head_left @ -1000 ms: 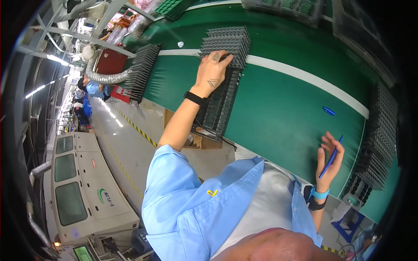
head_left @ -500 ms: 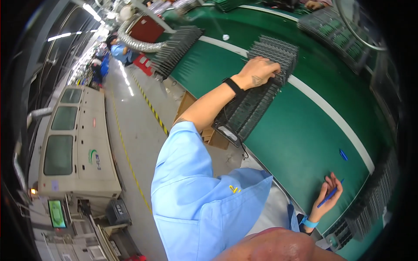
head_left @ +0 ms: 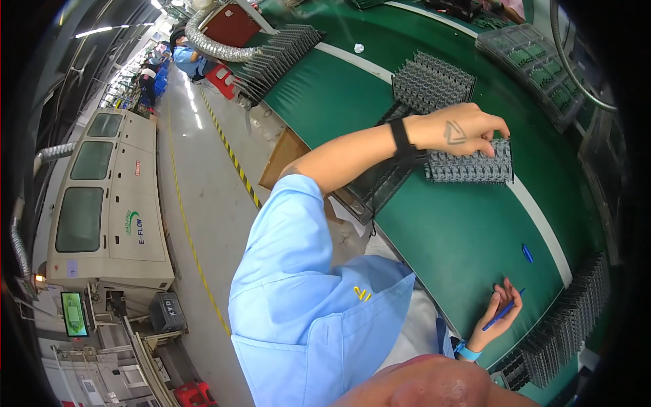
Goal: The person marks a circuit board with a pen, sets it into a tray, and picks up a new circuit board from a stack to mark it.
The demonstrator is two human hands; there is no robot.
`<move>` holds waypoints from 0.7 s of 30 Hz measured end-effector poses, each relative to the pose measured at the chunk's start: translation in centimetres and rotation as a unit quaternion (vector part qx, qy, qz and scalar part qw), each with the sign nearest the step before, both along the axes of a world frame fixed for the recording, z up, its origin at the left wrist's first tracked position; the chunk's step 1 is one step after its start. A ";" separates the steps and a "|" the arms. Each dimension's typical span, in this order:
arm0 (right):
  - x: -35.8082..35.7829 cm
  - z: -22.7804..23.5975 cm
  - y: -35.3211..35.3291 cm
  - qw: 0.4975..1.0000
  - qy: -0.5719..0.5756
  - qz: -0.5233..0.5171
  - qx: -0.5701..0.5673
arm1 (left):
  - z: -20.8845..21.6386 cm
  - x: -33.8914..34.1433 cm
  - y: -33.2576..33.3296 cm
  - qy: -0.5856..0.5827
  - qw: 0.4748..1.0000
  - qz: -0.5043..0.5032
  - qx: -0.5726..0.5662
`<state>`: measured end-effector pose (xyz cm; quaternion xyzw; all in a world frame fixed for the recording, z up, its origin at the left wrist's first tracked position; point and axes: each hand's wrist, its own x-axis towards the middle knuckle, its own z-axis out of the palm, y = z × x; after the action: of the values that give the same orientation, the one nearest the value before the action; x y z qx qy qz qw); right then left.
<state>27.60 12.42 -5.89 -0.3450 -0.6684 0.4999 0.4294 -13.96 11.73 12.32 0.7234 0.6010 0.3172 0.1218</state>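
My left hand (head_left: pixel 470 127), with a black wristband, grips the upper edge of a grey rack-like panel (head_left: pixel 472 165) covered in rows of small projections. This panel is over the green bench. Just behind it sits a similar grey panel (head_left: pixel 434 83), beside a dark tray (head_left: pixel 363 183) partly hidden under my forearm. At the lower right, my right hand (head_left: pixel 500 315), with a blue wristband, holds a slim blue pen (head_left: pixel 499 317) between curled fingers. A blue pen cap (head_left: pixel 527 254) lies on the bench a little beyond that hand.
Dark racks stand along the bench (head_left: pixel 434 234) at the far left (head_left: pixel 281 61) and near right (head_left: pixel 566 325). A clear tray with green boards (head_left: pixel 532 64) sits at the far right, near a metal tube (head_left: pixel 576 74). Left are a floor aisle and a large beige machine (head_left: pixel 112 197).
My left hand has moved right from the stack, carrying a grey panel away from the dark tray. My right hand still holds the pen. The view has shifted slightly.
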 end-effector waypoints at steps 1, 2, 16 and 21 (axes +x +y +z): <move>-0.2 0.1 0.1 1.000 0.001 -0.001 0.001 | -1.0 0.1 1.0 -0.002 1.000 0.002 -0.003; -0.3 0.0 0.0 1.000 0.000 -0.006 -0.001 | -2.6 -0.2 2.3 0.000 1.000 0.000 -0.012; -0.4 0.5 -0.5 1.000 -0.012 -0.004 -0.027 | -6.0 -3.5 7.3 -0.064 0.984 0.102 -0.134; -0.1 1.0 0.0 1.000 -0.003 0.004 -0.021 | -0.4 2.4 3.0 -0.046 0.999 -0.010 -0.007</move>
<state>27.47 12.45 -4.94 -0.3528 -0.6601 0.5145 0.4184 -11.58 14.74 11.90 0.7127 0.5901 0.3448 0.1580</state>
